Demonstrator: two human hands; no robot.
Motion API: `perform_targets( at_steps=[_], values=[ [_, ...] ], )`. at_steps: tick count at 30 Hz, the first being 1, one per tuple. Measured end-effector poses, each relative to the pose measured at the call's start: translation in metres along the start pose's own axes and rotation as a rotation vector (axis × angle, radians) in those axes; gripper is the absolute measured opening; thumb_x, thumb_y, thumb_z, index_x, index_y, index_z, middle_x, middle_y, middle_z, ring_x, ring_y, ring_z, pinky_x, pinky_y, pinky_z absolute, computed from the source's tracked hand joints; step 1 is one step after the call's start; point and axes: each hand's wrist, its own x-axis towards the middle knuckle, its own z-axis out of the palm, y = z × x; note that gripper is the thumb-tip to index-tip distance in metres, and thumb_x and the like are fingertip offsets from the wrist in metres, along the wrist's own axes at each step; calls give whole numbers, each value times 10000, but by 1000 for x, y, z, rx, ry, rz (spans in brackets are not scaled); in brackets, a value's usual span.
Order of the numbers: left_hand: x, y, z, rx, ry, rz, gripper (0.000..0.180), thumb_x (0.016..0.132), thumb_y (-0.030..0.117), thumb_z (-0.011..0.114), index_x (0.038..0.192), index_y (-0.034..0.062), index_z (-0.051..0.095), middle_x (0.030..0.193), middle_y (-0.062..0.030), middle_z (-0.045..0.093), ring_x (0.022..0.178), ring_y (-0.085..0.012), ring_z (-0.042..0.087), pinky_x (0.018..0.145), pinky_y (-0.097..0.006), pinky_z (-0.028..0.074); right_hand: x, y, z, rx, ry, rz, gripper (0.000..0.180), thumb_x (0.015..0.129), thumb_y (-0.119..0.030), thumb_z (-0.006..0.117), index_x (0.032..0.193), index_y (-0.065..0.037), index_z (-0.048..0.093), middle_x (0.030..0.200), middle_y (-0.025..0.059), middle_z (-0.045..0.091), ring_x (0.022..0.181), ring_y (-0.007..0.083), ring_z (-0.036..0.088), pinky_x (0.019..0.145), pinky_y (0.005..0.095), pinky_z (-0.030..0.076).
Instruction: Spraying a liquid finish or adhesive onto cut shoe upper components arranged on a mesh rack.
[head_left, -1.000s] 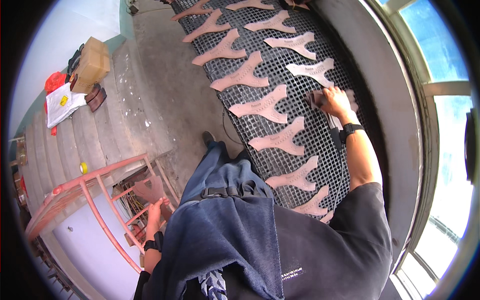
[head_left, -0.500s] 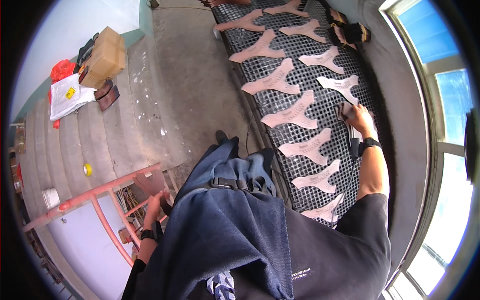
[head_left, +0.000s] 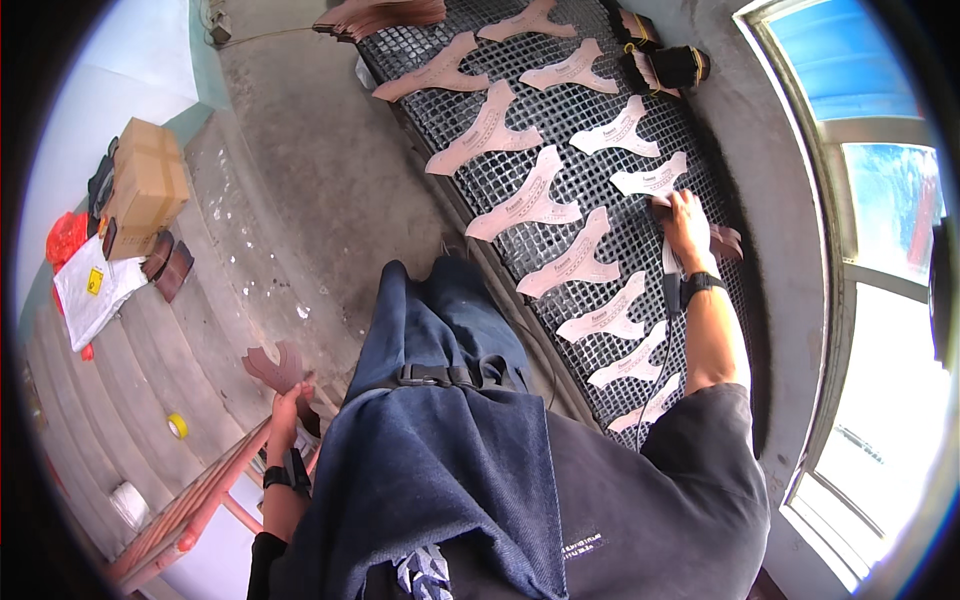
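Observation:
My left hand (head_left: 290,403), low at the left, is closed on several fanned brown Y-shaped cut pieces (head_left: 273,366) that look like leather shoe uppers. Over the black mesh table (head_left: 560,115), my right hand (head_left: 687,225) has its fingers bent round a brown stack of cut pieces (head_left: 727,241), which sticks out on both sides of it. Just beyond the fingertips lies a pale cut piece (head_left: 652,178). A dark corded tool (head_left: 671,290) with a pale end sits by my right wrist. Pale pink cut pieces (head_left: 530,200) lie in two rows on the mesh.
A brown pile (head_left: 380,17) rests at the table's far left corner; dark bundles (head_left: 680,68) sit at the far right. Windows (head_left: 890,330) line the right wall. On the steps at left are a cardboard box (head_left: 147,190), white bag (head_left: 95,285), yellow tape roll (head_left: 178,426) and red railing (head_left: 190,510).
The view has shifted, with the table now further left and lower. My left hand has risen clear of the railing with its pieces. My right hand stays beside the pale piece, covering the brown stack differently.

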Motion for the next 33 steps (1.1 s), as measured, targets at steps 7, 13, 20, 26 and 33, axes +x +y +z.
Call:
perform_targets(
  at_steps=[7,13,20,26,33],
  values=[
    [10,74,17,-75,-9,24,331,968,259,565,1109,-32,634,1046,-150,709,992,-249,683,860,-385,523,70,-10,-4,92,-155,-101,424,668,-69,708,1084,-75,624,1098,122,626,1086,334,587,932,452,494],
    [5,126,47,-130,15,47,333,962,267,579,1126,-20,624,1057,-154,700,1015,-264,679,871,-388,530,112,-27,-15,-6,-102,-153,181,754,-182,718,909,-100,674,962,87,621,1032,283,592,964,451,435],
    [13,108,44,-209,-51,66,293,961,238,574,1078,-16,661,1027,-135,718,1000,-250,683,888,-382,517,173,-74,-14,157,-130,-403,293,721,-168,717,986,-88,621,1010,103,615,1052,302,589,938,439,455],
    [-1,101,38,-184,53,64,278,959,214,560,1073,-13,671,981,-119,726,950,-236,695,874,-371,519,201,-74,-5,185,-107,-257,346,671,-132,772,981,-73,631,1001,112,604,1025,338,595,913,440,509],
    [5,107,25,-109,62,-6,245,965,194,553,1029,2,692,959,-88,727,929,-190,675,886,-339,492,289,-114,12,105,-104,-401,506,688,-131,755,1155,-62,574,1173,146,594,1144,350,563,964,460,489]
  ],
)
